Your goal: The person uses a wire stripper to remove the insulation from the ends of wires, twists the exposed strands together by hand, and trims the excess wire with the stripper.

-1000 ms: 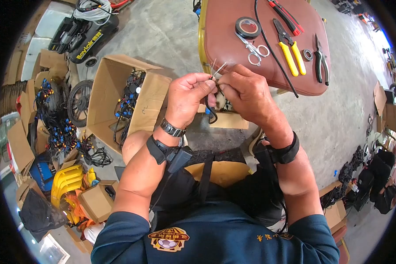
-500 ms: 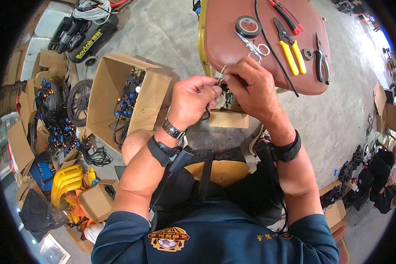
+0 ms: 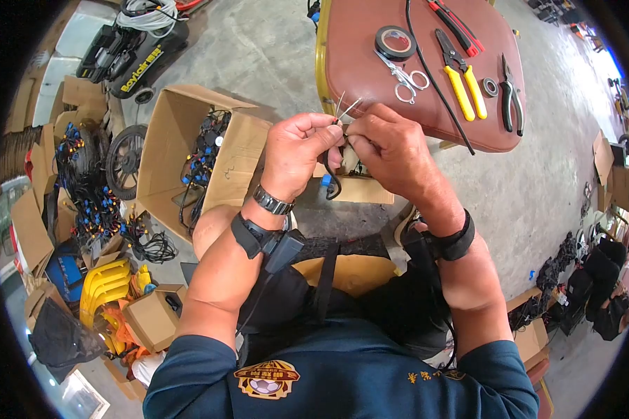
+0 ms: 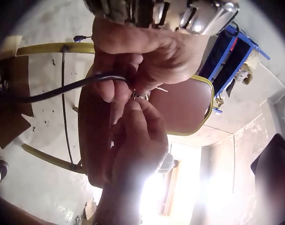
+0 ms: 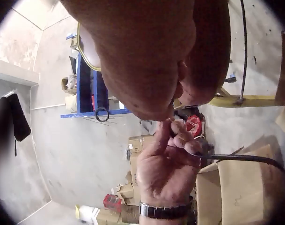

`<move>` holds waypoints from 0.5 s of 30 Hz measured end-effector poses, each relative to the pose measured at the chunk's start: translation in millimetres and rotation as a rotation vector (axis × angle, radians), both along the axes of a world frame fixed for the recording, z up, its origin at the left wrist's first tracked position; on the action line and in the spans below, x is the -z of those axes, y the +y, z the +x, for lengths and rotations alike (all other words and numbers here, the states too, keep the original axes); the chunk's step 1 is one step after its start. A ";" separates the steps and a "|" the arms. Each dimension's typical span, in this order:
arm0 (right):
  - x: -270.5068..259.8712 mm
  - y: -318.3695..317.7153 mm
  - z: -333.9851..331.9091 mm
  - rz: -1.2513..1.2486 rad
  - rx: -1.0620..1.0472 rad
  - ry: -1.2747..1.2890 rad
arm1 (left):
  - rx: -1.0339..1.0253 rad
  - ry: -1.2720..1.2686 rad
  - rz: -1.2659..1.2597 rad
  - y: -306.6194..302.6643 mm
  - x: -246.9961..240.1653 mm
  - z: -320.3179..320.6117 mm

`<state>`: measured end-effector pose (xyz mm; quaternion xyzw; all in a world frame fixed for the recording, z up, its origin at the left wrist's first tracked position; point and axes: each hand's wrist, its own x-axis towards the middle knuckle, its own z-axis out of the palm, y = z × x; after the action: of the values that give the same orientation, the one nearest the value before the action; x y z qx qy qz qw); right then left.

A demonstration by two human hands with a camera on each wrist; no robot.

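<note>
Thumb and fingers of the left hand (image 3: 292,153) pinch the end of a black cable (image 3: 333,183), whose thin bare wires (image 3: 349,107) stick up past the fingertips. Close beside it, the right hand (image 3: 395,150) pinches at the same cable end with thumb and forefinger; the exact strand is hidden. In the left wrist view, both hands' fingertips meet at the cable end, and the black cable (image 4: 77,84) runs off to the left. The right wrist view shows the left hand (image 5: 168,171) with the cable (image 5: 246,158) leaving it to the right.
A brown padded chair seat (image 3: 370,70) bears black tape (image 3: 394,42), scissors (image 3: 404,84), yellow-handled strippers (image 3: 463,91), black pliers (image 3: 509,94), red-handled cutters (image 3: 461,31) and a loose black cable (image 3: 437,87). An open carton (image 3: 237,160) of wiring stands left of the hands.
Half a second ago the right hand was higher, over the wires; it has come down to the cable end. The bare wires show spread apart again, and the cable hangs lower below the left hand.
</note>
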<state>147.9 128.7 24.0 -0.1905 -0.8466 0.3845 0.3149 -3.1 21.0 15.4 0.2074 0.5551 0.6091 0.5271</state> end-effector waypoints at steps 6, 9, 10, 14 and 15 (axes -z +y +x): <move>-4.4 0.2 1.7 -0.055 0.023 -0.036 | 0.005 0.007 0.025 -0.7 5.2 -0.2; -8.5 3.1 4.2 -0.101 0.033 -0.036 | 0.024 0.029 0.021 -0.5 6.3 0.3; -9.8 4.4 5.0 -0.123 0.044 -0.030 | 0.032 0.041 0.014 -0.4 6.4 0.6; -10.8 10.3 4.2 -0.094 0.086 -0.031 | 0.119 0.147 -0.025 -1.8 8.7 4.7; -10.2 10.8 4.1 -0.086 0.087 -0.031 | 0.139 0.172 -0.028 -1.9 8.2 6.9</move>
<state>151.9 139.5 34.1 -0.2462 -0.8251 0.4034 0.3096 3.8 19.1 7.2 0.2897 0.5910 0.5431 0.5214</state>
